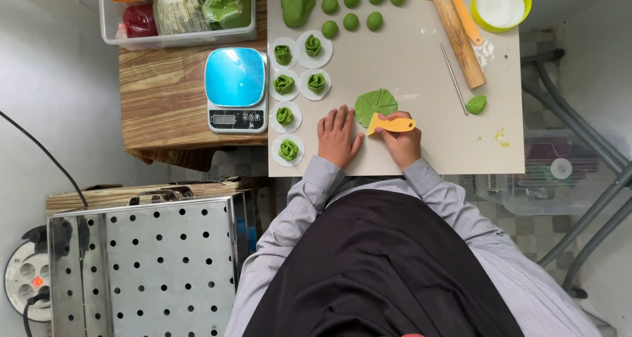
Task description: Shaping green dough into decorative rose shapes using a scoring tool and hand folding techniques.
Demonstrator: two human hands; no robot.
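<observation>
A flat round of green dough [376, 104] with cut lines lies on the beige mat [428, 139]. My right hand [401, 143] grips a yellow plastic scraper [393, 124], whose blade touches the round's near edge. Just left of the round, my left hand [338, 137] rests flat on the mat with fingers apart, holding nothing. Several folded green dough flowers on white paper discs [288, 150] line the mat's left edge.
A blue kitchen scale [236, 89] stands on the wooden table at left. Green dough balls [351, 21], a dough lump [295, 0], a wooden rolling pin [458, 35], a metal rod [453, 79], a small dough scrap [476, 104] and a green bowl [500, 4] are on the mat's far part. A perforated steel box [151, 264] sits lower left.
</observation>
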